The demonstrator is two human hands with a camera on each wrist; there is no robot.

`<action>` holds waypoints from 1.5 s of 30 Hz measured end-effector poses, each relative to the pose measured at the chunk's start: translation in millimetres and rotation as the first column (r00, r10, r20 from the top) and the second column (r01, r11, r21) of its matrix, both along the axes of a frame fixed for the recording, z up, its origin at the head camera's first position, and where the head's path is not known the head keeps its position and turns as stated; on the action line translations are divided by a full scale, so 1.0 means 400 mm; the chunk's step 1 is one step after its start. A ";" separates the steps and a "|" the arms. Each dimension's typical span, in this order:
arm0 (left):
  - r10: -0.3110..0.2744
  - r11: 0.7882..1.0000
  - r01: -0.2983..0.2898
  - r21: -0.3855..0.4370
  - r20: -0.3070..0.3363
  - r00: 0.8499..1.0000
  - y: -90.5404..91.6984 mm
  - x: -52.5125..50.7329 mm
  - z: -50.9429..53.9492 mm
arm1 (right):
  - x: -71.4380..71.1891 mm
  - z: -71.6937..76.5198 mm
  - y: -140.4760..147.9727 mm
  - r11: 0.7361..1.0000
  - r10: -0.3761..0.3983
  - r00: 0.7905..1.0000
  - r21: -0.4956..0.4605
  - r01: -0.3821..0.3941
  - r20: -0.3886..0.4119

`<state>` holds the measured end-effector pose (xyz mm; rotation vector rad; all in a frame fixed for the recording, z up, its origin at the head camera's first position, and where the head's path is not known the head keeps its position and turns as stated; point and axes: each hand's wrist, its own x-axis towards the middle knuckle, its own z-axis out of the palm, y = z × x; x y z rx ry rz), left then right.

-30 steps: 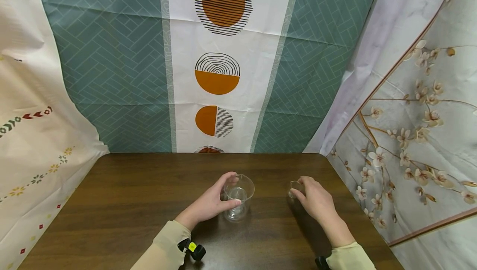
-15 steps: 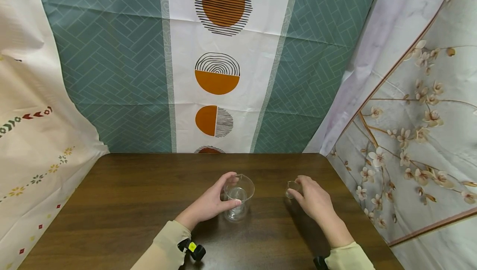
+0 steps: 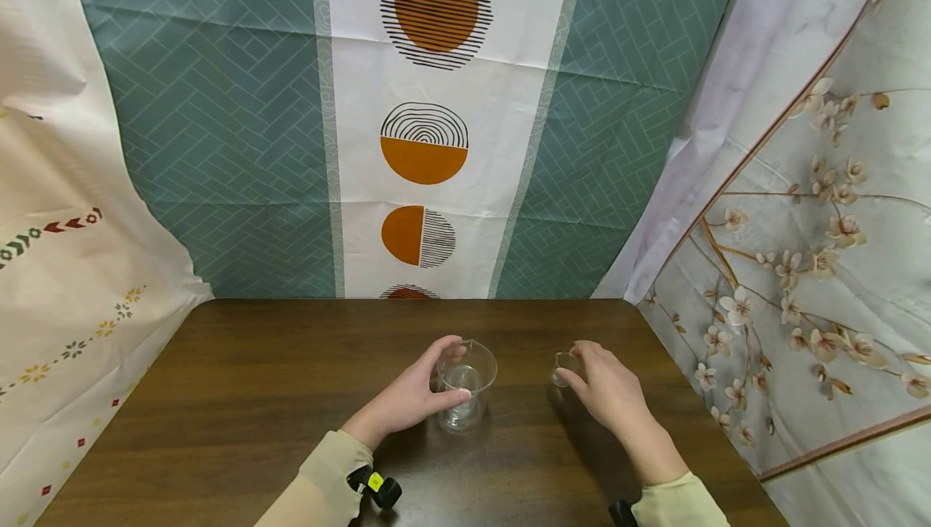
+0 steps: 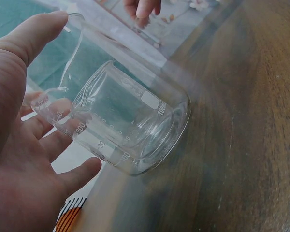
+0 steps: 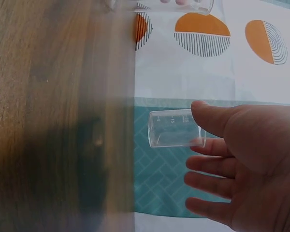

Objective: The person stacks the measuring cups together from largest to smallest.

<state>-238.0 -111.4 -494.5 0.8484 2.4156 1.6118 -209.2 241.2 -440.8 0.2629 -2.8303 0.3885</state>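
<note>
A large clear glass beaker (image 3: 458, 422) stands on the brown wooden table, and a smaller beaker (image 4: 128, 108) marked 100 ml sits inside it. My left hand (image 3: 410, 399) holds the large beaker by its upper part, thumb on the near side and fingers on the far side. To the right, my right hand (image 3: 614, 394) pinches a tiny glass beaker (image 5: 171, 129) near its rim between thumb and index finger. The other fingers of that hand are spread away from the glass. In the right wrist view, the tiny beaker is apart from the table, and nothing shows inside it.
The dark wooden table (image 3: 254, 398) ends at a green and white patterned cloth (image 3: 429, 220) at the back. Flowered cloth (image 3: 815, 268) hangs along the right side, cream cloth (image 3: 65, 268) along the left. A black wrist strap (image 3: 374, 486) is on the left sleeve.
My right hand has moved slightly left with the tiny beaker, closer to the large beaker. My left hand and the large beaker have stayed put.
</note>
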 end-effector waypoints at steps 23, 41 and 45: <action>0.003 1.000 -0.003 0.002 -0.001 1.000 0.001 -0.002 -0.002 | 0.007 0.024 -0.029 1.000 0.027 1.000 0.007 -0.027 0.001; -0.010 1.000 0.010 0.013 0.001 1.000 0.001 -0.001 -0.001 | 0.018 0.048 -0.060 0.998 0.067 0.996 -0.017 -0.068 -0.053; -0.013 1.000 0.013 0.011 -0.002 1.000 0.000 0.000 0.000 | 0.020 0.051 -0.065 0.997 0.074 0.995 -0.021 -0.075 -0.060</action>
